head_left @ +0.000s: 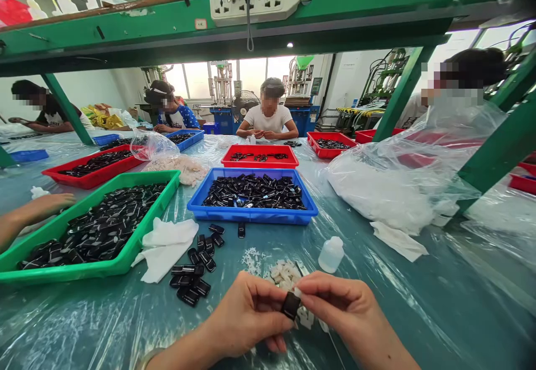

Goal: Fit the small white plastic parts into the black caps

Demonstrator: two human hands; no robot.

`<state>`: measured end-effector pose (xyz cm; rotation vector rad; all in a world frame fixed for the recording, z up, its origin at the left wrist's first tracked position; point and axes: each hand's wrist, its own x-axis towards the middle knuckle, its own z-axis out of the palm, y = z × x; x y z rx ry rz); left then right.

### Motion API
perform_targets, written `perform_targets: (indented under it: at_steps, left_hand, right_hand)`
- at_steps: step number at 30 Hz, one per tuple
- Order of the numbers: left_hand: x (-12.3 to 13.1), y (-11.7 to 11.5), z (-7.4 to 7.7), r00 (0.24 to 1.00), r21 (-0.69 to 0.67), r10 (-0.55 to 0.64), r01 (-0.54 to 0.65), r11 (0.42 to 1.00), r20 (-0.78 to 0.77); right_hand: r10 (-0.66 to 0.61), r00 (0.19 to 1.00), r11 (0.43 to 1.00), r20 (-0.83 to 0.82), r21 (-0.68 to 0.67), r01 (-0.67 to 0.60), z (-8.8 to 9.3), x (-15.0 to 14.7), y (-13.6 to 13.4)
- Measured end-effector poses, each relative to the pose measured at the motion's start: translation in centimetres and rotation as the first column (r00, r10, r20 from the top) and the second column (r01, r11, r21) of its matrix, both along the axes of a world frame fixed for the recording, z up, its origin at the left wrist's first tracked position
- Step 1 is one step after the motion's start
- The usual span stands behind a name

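Between the thumb and fingers of my left hand point(247, 314) is a small black rectangular plastic part point(290, 305), tilted above the table. My right hand point(349, 306) pinches a small white piece point(297, 292) against the upper end of that part; its kind is too small to make out. Beneath and behind my hands lies a pile of whitish scraps point(285, 273). A thin metal rod-like tool point(335, 350) shows partly under my right hand. Several loose black parts point(199, 264) lie to the left, near a crumpled white cloth point(167, 244).
A blue tray point(251, 215) of black parts stands ahead, a green tray point(125, 264) at left. A small translucent bottle point(331, 254) stands at right, before a large plastic bag point(389, 186). Another person's hand point(42, 208) reaches beside the green tray. A green shelf beam point(146, 24) crosses overhead.
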<state>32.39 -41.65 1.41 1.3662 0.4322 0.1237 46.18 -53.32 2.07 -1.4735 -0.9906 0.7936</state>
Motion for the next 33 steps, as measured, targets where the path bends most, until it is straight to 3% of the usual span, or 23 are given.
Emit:
perform_targets:
  at_steps: [9, 13, 17, 20, 33]
  left_hand:
    - [0.2, -0.1, 0.0, 1.000, -0.075, 0.003, -0.003, 0.997, -0.010]
    - [0.0, 0.5, 0.6, 0.986, -0.058, 0.144, -0.140, 0.988, 0.081]
    - [-0.8, 2.1, 1.6, 0.884, -0.040, 0.425, -0.425, 0.904, 0.194]
    - [-1.4, 3.3, 2.2, 0.802, -0.049, 0.542, -0.548, 0.835, 0.252]
    - [-2.2, 4.6, 3.6, 0.661, -0.146, 0.679, -0.673, 0.725, 0.318]
  right_hand:
    - [-0.068, 0.998, 0.997, -0.016, 0.047, 0.068, -0.3, -0.4, 0.2]
    - [-0.119, 0.990, 0.987, -0.070, 0.097, 0.126, -0.4, -0.4, 0.4]
    - [-0.132, 0.991, 0.982, -0.029, 0.131, 0.135, -1.0, -0.3, 0.5]
    - [-0.139, 0.990, 0.983, 0.031, 0.124, 0.134, -1.6, -0.2, 0.3]
    - [-0.174, 0.969, 0.982, 0.177, 0.099, 0.159, -2.3, -0.3, 0.3]
